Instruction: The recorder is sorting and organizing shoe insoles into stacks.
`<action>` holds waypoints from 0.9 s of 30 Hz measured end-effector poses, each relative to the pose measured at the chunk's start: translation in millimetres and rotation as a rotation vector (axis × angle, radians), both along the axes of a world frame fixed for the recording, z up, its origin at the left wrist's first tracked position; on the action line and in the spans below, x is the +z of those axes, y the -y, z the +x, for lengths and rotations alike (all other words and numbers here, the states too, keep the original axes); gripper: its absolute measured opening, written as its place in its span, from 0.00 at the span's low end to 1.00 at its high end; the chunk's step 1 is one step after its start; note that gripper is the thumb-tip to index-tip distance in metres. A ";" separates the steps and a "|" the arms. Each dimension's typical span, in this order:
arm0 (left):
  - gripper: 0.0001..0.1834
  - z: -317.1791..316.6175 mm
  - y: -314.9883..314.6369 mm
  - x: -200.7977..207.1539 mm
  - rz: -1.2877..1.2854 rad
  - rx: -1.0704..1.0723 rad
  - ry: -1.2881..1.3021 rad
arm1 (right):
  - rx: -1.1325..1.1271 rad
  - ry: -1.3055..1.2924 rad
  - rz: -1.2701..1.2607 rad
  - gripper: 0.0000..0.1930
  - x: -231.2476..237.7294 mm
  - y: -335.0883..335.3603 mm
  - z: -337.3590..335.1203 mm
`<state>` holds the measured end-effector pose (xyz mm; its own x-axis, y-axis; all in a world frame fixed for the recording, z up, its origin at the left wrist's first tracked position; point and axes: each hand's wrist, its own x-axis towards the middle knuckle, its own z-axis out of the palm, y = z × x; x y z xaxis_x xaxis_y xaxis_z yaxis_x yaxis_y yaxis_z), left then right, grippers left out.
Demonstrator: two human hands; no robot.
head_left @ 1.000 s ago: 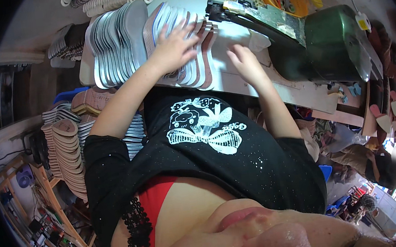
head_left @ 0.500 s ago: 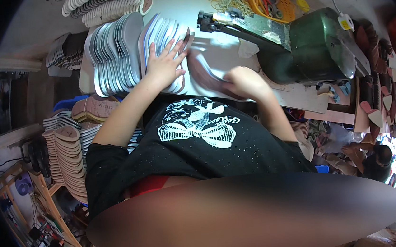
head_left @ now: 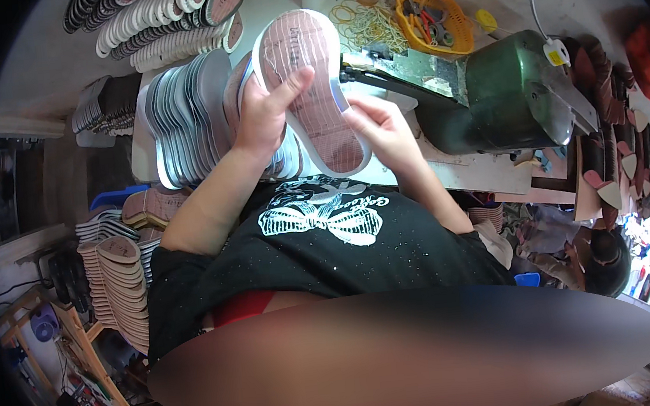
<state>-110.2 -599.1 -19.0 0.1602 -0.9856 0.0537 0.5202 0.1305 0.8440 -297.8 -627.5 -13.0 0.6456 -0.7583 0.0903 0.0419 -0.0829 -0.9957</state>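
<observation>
Raised over the white table is a shoe insole (head_left: 321,117) with a brownish-pink striped face and a white rim, its broad end pointing away from me. My left hand (head_left: 268,111) grips its left edge, thumb lying across the face. At the right edge, around the narrow middle, the fingers of my right hand (head_left: 382,125) pinch the rim. Behind the left hand, a smaller group of insoles (head_left: 283,162) is partly hidden. Left of it stands a long row of grey insoles (head_left: 190,122) packed on edge.
A green machine (head_left: 506,91) with a metal arm occupies the table's right side. Behind it sit a yellow basket (head_left: 436,20) of tools and a heap of rubber bands (head_left: 367,27). Stacked insoles (head_left: 118,289) stand low at left. Another person (head_left: 606,262) is at far right.
The insole that was blurred low under my right hand is now lifted, striped face showing. My left hand has left the row and closed on its left edge.
</observation>
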 end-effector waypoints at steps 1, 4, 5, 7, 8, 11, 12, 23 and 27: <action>0.26 2.7 4.0 -0.8 0.038 0.007 -0.067 | 0.041 0.107 -0.009 0.19 -1.1 8.8 3.9; 0.24 -2.4 10.3 -5.1 0.086 -0.051 -0.201 | 0.147 0.333 0.596 0.21 -23.2 28.0 12.5; 0.24 -3.4 12.8 -7.9 0.120 -0.100 -0.253 | 0.099 0.245 0.585 0.20 -25.6 28.6 18.4; 0.24 -4.3 15.4 -10.2 0.154 -0.125 -0.212 | 0.041 0.371 0.740 0.19 -25.2 21.9 25.8; 0.23 -1.8 17.2 -13.0 0.141 -0.174 -0.194 | 0.046 0.438 0.773 0.20 -26.9 20.9 28.7; 0.21 0.5 20.0 -8.6 0.128 -0.227 -0.156 | 0.117 0.463 0.727 0.19 -42.7 31.5 25.6; 0.21 0.6 21.7 -5.6 0.089 -0.201 -0.113 | 0.120 0.408 0.676 0.16 -43.3 34.4 21.1; 0.23 10.4 40.0 -6.7 -0.006 -0.057 0.389 | -0.056 -0.098 0.120 0.12 -14.5 49.4 22.2; 0.24 7.7 37.8 -2.3 0.042 -0.066 0.264 | -0.060 -0.119 0.145 0.10 0.6 46.1 21.1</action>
